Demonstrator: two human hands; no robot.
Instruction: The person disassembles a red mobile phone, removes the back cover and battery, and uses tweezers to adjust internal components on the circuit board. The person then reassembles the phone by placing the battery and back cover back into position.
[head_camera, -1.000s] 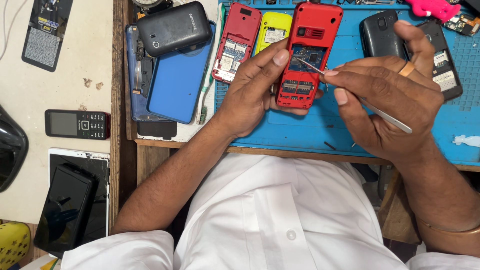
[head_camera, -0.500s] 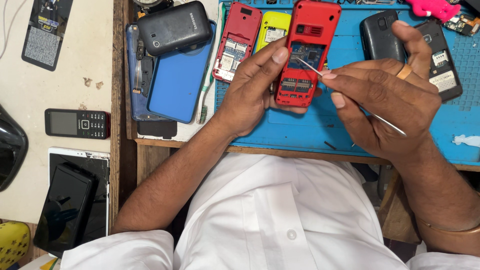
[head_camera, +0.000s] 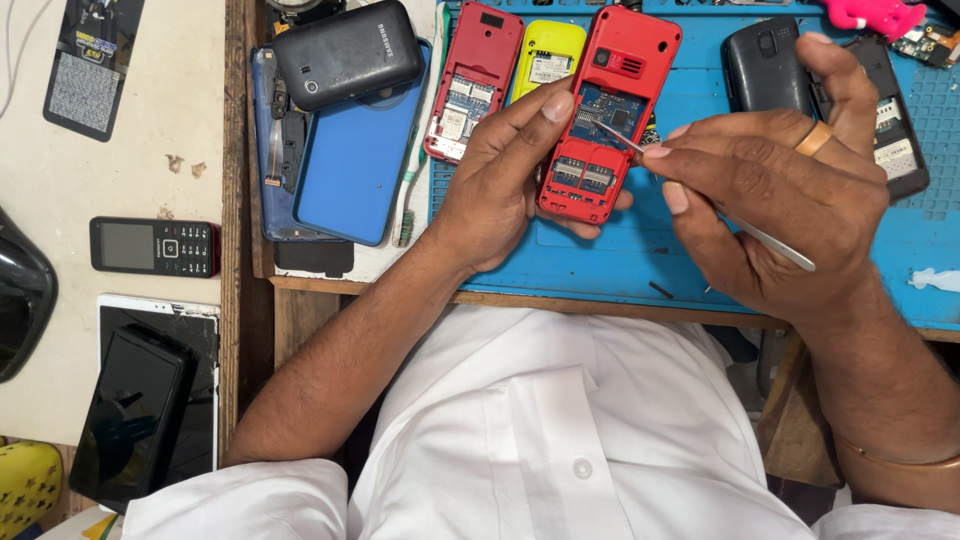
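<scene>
My left hand (head_camera: 500, 190) pinches the red phone (head_camera: 605, 110) by its edges over the blue mat (head_camera: 600, 260); it feels light, stiff, its bare board fragile; my right hand (head_camera: 770, 200) pinches thin tweezers (head_camera: 760, 237), tip on the board.

We see a bright, evenly lit view with soft daylight-like light and no harsh shadows. The white shirt (head_camera: 560, 420) at the bottom centre comes close to overexposure, its folds only faintly marked. The blue mat (head_camera: 640, 250) keeps saturated colour. A soft sheen lies on the dark phone (head_camera: 345, 55) at upper left and on the black screen (head_camera: 130, 410) at lower left. Faint shadows sit under the hands on the mat. Focus is sharp in the centre; the corners look slightly softer and a little stretched.
</scene>
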